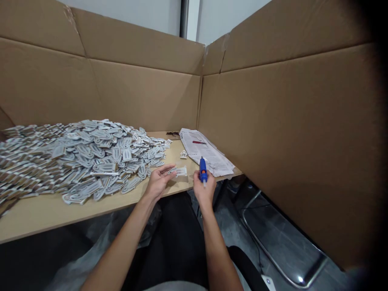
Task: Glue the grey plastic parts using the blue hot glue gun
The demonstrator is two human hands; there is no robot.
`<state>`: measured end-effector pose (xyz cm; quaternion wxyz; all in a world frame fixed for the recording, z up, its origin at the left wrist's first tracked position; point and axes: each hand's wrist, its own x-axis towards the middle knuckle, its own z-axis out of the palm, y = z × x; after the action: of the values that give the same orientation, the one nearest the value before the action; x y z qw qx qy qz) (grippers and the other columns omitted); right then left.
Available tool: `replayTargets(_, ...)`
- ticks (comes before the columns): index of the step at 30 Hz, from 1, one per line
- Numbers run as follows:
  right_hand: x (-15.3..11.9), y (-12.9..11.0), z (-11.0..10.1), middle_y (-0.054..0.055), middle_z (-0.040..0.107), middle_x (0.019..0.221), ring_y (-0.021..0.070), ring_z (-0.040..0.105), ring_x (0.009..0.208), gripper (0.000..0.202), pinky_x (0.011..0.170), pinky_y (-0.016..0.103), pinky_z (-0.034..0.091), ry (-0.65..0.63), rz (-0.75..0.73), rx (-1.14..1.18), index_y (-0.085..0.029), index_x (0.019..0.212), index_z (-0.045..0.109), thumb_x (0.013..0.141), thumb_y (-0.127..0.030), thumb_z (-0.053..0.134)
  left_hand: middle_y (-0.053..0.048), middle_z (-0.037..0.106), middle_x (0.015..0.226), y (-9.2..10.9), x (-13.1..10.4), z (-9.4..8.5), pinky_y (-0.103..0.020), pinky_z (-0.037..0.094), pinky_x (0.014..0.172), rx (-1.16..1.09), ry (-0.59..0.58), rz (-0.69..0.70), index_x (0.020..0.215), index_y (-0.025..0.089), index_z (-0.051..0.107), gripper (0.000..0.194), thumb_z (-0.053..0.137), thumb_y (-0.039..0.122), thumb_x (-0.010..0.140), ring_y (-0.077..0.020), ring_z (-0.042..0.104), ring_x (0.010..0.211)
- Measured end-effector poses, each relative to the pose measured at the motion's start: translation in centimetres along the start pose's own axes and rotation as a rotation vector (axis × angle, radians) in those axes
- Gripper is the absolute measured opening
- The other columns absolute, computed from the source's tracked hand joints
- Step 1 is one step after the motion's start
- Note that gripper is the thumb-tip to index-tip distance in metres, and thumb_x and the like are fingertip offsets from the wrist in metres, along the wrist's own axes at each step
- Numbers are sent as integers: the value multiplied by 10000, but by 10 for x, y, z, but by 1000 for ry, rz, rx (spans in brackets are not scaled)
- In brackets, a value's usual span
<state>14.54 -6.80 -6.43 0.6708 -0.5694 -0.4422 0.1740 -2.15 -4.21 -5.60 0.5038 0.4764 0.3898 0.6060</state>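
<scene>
My left hand (pixel 159 180) holds a small flat grey-and-white piece (pixel 181 171) by its left end, just above the wooden table (pixel 54 210). My right hand (pixel 204 190) is closed around a blue glue gun (pixel 203 170), its body pointing away from me, right beside the held piece. A big heap of the same grey pieces (pixel 75 157) lies on the table to the left of my left hand. One single piece (pixel 183 154) sits alone beyond my hands.
A printed paper sheet (pixel 206 153) with a red pen (pixel 199 142) on it lies at the table's right end. Tall cardboard walls (pixel 273 133) fence the table at the back and right. A metal chair frame (pixel 273 250) stands on the floor to the right.
</scene>
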Motion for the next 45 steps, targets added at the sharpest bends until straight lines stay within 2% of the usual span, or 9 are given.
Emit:
replayTargets(4,1,0,0,-17,567,559,142,502,536,301,552,263,393,-10,22,-19,-171,691,642,819,-443,648,-130,772,1014,-1,1,1,-361,612,810,6,21,-15,985,119,788,571,964,402,521,-251,735,895)
replayTargets(12,-2,-7,9,-7,629,642,128,518,496,367,443,234,367,-133,267,430,-163,888,680,748,-495,749,-99,760,1000,-1,-2,7,-407,649,807,-88,46,-25,962,122,718,582,967,389,509,-217,748,782)
replayTargets(23,-13,-4,17,19,661,658,159,587,598,376,583,251,468,-146,31,187,-129,865,730,822,-501,691,-66,758,842,1,-4,9,-325,598,703,11,-15,-17,928,143,722,531,933,444,545,-208,726,696)
replayTargets(28,-4,0,12,22,643,660,154,582,581,391,569,257,481,5,116,259,-121,885,725,781,-498,733,-50,729,784,2,-6,4,-251,507,550,186,34,46,831,149,748,350,877,417,646,-151,636,612)
replayTargets(32,5,4,6,10,630,669,133,567,543,409,521,246,486,75,201,370,-126,894,703,740,-499,772,-13,606,575,59,24,-34,-215,392,433,222,115,-65,653,139,667,274,887,302,651,-100,506,476)
replayTargets(36,3,1,8,0,621,655,131,576,536,421,487,232,471,35,220,388,-125,910,701,729,-497,778,-17,644,697,148,80,-80,-189,528,606,-164,440,252,750,146,633,129,758,151,781,-98,622,642)
replayTargets(38,1,-2,11,-1,620,645,135,583,532,415,480,231,464,18,227,388,-128,898,696,727,-498,777,-45,653,708,166,98,-83,-210,562,675,-219,508,275,740,154,603,154,712,191,841,-123,665,714)
replayTargets(40,0,-3,12,6,627,646,140,592,534,405,476,233,458,6,226,397,-136,876,689,722,-499,780,-71,665,710,153,105,-70,-265,572,681,-88,409,199,762,137,619,146,712,225,832,-150,669,687)
replayTargets(45,7,2,3,-3,617,615,146,593,523,395,459,236,437,38,215,395,-143,871,689,727,-499,779,-106,729,828,56,110,-4,-343,548,725,663,59,191,884,132,700,264,712,384,808,-221,684,760)
